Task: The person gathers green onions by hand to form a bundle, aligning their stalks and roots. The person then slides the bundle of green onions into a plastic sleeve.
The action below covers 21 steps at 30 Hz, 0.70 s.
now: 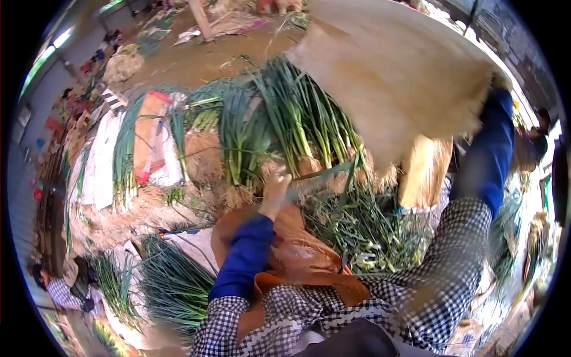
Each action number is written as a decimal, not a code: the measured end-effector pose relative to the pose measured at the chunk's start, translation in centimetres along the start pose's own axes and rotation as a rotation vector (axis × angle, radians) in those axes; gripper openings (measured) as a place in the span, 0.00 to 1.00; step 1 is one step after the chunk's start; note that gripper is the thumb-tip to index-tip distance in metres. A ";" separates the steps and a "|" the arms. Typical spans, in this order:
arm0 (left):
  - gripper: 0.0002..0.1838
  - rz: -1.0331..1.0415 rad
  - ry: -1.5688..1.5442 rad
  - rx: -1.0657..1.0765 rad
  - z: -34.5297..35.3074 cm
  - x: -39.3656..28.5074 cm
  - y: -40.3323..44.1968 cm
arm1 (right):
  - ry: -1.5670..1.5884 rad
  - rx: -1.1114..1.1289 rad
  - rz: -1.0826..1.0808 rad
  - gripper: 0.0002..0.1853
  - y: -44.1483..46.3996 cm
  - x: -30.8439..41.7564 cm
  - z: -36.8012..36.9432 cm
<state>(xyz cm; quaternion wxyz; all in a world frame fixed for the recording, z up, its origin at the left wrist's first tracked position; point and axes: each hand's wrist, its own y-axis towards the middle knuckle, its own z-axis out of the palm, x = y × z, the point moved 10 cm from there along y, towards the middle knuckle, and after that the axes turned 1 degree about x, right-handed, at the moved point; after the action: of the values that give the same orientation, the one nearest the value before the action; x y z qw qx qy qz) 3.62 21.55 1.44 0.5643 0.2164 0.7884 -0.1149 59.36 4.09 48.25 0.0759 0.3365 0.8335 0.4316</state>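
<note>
The beige sheet (392, 71) I have up at the top right of my view is broad and pale, with duller brownish patches, an uneven edge and a soft blur across its surface. It hangs over the leafy side of the onion row, and my right hand (501, 80), on an outstretched arm, has its fingers clamped on the sheet's outer corner, though they look smeared. My left hand (276, 189) is lower, at the root ends of the long green onions (285, 119); its fingers look partly extended beside a long leaf, and I can't tell whether they pinch it. The onions lie side by side, dark leaves away from me, pale stems and shaggy roots nearer. Just beyond the sheet's lower edge I get a tan sack (425, 172), and nearer me a heap of loose green leaves (369, 232). To my left are a red-edged sack (151, 131), a dark green bundle (172, 279) and, farther out, another person (65, 291). A brown apron (303, 244) covers my lap.
</note>
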 end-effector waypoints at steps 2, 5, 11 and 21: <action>0.21 -0.139 -0.317 -0.035 0.3 3.5 -0.5 | -0.023 0.084 0.069 0.19 -5.9 -6.7 1.1; 0.27 -0.134 -0.209 -0.006 0.5 9.2 0.5 | -0.055 0.215 0.183 0.19 -14.8 -14.8 2.8; 0.24 -0.231 -0.360 0.219 7.4 5.0 -3.5 | -0.151 0.476 0.382 0.20 -30.9 -22.6 4.6; 0.20 -0.165 -0.285 0.117 4.9 4.2 -5.3 | -0.044 0.884 -0.654 0.24 -54.6 4.0 19.0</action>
<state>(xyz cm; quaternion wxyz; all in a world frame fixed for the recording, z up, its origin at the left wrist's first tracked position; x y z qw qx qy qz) 4.14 15.69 -4.47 0.6455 0.1649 0.7073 -0.2363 37.19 -2.58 -4.85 0.0748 0.0689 0.9947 -0.0126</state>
